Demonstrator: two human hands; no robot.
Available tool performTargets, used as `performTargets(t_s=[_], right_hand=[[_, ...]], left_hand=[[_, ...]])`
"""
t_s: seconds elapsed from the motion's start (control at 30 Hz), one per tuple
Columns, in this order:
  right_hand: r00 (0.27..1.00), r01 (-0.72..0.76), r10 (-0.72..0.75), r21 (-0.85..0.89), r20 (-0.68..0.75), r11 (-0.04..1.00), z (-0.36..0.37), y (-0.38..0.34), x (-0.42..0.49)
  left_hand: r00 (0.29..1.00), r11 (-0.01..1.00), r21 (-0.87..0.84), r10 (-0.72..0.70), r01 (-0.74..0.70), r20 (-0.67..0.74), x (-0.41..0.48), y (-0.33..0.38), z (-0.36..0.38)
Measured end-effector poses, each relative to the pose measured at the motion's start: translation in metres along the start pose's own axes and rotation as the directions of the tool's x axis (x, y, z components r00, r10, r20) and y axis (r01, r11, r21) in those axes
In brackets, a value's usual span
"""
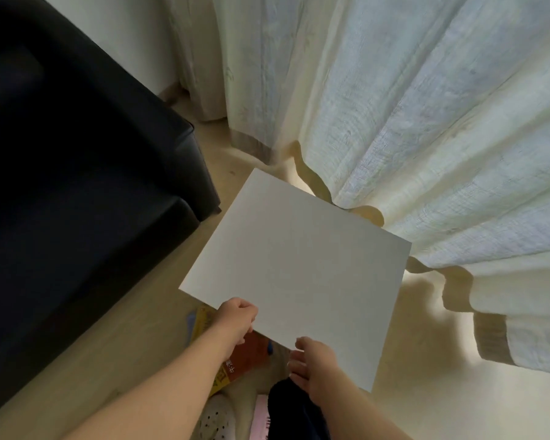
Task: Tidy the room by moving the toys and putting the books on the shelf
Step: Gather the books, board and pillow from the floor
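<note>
Seemingly mid-pickup, in the head view the left hand (235, 319) pinches the near edge of a large white board book (296, 274) held above the floor (115, 328); the right hand (315, 363) hangs released, just beside it. Next: find the unseen shelf.

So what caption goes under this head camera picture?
Both hands, left and right, hold a white board above books on the floor.

Large plain white book (296, 262), seemingly flat, above floor
</note>
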State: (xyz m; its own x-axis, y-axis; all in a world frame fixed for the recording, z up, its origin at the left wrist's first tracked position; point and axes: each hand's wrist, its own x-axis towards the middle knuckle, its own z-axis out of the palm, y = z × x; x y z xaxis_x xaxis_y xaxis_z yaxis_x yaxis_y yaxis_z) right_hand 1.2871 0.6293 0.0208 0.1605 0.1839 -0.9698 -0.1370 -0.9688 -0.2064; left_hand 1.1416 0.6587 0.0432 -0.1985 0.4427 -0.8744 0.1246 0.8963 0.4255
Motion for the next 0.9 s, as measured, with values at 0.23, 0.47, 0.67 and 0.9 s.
performTargets(t_s=[0.23, 0.47, 0.67, 0.9], right_hand=[[0.983, -0.169, 0.174, 0.068, -0.065, 0.983, -0.013, 0.001, 0.055], [0.967, -0.224, 0.251, 0.356, -0.032, 0.907, -0.016, 0.031, 0.066], [0.996, -0.069, 0.093, 0.655, -0.002, 0.752, -0.018, 0.044, 0.082], [0.998, 0.063, -0.032, 0.765, -0.055, 0.641, -0.014, 0.055, 0.088]], left_hand=[[0.983, 0.991, -0.026, -0.135, 0.133, -0.127, 0.053, -0.012, 0.028], [0.896, 0.947, -0.264, -0.272, 0.184, -0.35, 0.069, -0.052, 0.027], [0.978, 0.894, -0.418, -0.201, 0.16, -0.058, 0.074, -0.067, 0.027], [0.997, 0.807, -0.586, -0.072, 0.076, 0.03, 0.083, -0.075, 0.042]])
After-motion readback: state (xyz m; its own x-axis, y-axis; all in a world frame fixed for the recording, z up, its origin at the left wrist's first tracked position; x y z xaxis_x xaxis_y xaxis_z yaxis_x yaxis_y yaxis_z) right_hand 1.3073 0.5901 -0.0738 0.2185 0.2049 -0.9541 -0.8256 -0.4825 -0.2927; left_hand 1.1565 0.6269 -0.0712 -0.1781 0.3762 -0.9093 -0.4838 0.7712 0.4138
